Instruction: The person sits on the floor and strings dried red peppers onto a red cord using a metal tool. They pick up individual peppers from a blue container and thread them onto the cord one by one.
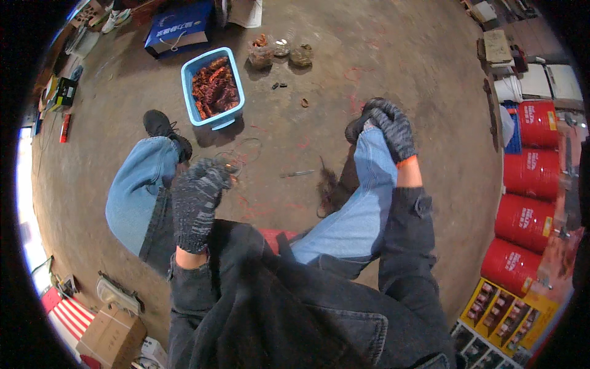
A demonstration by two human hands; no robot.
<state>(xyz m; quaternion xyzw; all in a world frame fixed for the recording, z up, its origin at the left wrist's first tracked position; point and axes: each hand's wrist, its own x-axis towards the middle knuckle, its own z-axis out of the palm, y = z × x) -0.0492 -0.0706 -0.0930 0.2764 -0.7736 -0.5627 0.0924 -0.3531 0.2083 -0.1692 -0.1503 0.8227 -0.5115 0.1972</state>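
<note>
My left hand point(198, 200), in a grey-black knitted glove, is curled above the floor near my left knee. Small copper-coloured ends point(232, 167) show at its fingertips, probably wire; the rest is hidden in the fist. My right hand point(392, 127), gloved alike, lies over the cuff of my right jeans leg point(368, 152) and the top of my dark shoe point(354, 131). Its fingertips are partly hidden. On the floor between my legs lie a slim pen-like tool point(297, 174) and loose thin wires point(246, 150). Ahead stands a light-blue plastic basin point(185, 92) holding coppery scrap point(214, 87).
Clear tubs point(260, 56) with scrap stand beyond the basin, near a blue carton bag point(177, 27). Red drums point(530, 173) and a yellow rack of small parts point(500, 313) line the right side. A cardboard box point(110, 334) sits at lower left. A person's shoe point(110, 22) shows at upper left.
</note>
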